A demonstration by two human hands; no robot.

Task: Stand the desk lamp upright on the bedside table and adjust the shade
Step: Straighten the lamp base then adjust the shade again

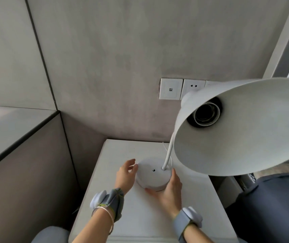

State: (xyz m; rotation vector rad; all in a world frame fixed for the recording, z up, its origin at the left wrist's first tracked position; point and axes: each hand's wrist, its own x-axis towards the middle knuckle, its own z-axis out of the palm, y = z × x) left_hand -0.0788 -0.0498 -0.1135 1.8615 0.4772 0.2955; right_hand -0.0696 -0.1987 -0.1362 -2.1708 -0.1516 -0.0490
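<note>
Your left hand (125, 174) sits at the left edge of the base (153, 174), fingers (130, 163) apart and loosely curled, just touching or just off the rim; which one is hard to tell. The base rests flat on the white worktop (119, 207), near its middle, and the lamp already stands upright. Your right hand (169, 192) cups the near-right side of the base, thumb along the right edge and fingers wrapped under the near rim, clamped lightly on it. From the base the stem (168, 155) rises and bends right to the shade (236, 137), which hangs high on the right with its open mouth tilted toward you, the empty socket (206, 114) showing.

To finish well, keep one hand pressing the base down flat so it cannot tip, since the shade looks heavy and leans far off centre. Then take the shade by its rim and turn it gently downward, letting the stem bend slowly, not jerking it.
</note>
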